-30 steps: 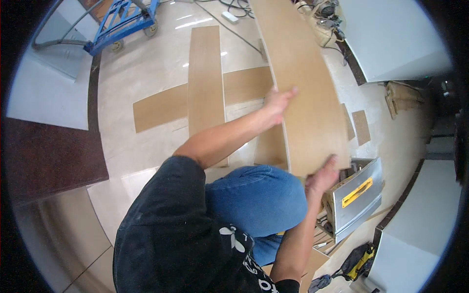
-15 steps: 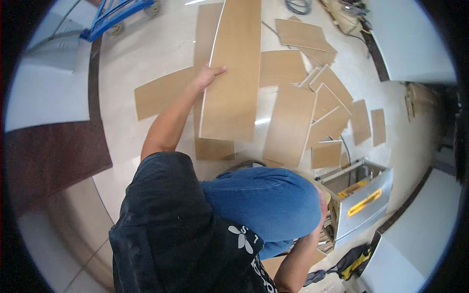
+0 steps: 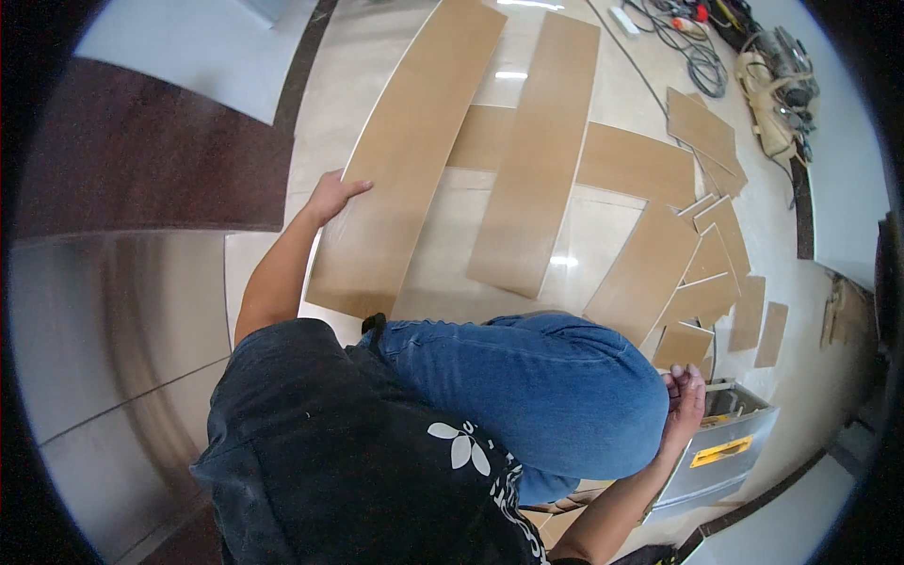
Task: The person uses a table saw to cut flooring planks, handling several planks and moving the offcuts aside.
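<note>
Left forearm (image 3: 276, 268): was bare and stretched ahead of the body, slanting slightly inward toward the wrist. Left hand (image 3: 336, 196): was clasped in a grip, its thumb (image 3: 359, 186) lying on top and pointing right, the other fingers mostly hidden. Right forearm (image 3: 617, 497): was bare and rose from the lower edge, slanting outward. Right hand (image 3: 686, 394): stood just beside a bent knee (image 3: 617, 405), fingers (image 3: 694, 374) loosely curled, tips upward.

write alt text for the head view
A person's left hand grips the edge of a long tan board; more boards lie on the glossy floor. The right hand is beside the knee, near what looks like a table saw.
</note>
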{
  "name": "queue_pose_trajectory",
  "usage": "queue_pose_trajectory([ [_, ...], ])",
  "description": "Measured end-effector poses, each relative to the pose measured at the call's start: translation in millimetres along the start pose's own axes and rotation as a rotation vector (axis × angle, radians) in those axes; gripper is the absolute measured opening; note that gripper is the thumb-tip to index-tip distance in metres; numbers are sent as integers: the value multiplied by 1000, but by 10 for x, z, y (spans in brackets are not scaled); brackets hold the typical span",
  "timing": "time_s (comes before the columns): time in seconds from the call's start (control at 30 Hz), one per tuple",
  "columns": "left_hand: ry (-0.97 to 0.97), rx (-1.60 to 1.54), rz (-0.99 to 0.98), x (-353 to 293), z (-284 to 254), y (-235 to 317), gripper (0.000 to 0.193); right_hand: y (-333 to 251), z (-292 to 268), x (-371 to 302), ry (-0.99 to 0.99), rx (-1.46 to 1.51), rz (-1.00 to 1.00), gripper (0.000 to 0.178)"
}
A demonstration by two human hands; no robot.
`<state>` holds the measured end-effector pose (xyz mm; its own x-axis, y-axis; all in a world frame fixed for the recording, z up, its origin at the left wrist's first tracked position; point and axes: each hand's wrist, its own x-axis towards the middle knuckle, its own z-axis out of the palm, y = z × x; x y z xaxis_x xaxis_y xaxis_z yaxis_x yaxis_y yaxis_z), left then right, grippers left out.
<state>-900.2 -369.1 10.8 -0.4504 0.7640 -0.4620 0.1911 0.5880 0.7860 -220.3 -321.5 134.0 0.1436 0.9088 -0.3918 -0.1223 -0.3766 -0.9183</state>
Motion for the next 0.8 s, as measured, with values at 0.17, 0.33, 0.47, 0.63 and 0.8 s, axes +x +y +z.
queue_pose_trajectory([
  [0.17, 112, 15, -90, -680, -375, -467, 44, 105, 145, -150, -51, -42, -16, 33],
  [0.33, 152, -128, -215, -852, -826, -1575, 52, 179, 191, -275, -9, -67, -9, 31],
  [0.47, 216, 158, -482, -775, -971, -2030, 66, 249, 150, -466, -41, -60, -27, 26],
  [0.63, 175, 1166, -372, -165, -751, -2176, 49, 356, -41, -850, 72, -76, -1, 23],
  [0.8, 54, 432, 55, 673, 1511, -1010, 67, 535, -317, -1152, 193, 82, 52, 26],
])
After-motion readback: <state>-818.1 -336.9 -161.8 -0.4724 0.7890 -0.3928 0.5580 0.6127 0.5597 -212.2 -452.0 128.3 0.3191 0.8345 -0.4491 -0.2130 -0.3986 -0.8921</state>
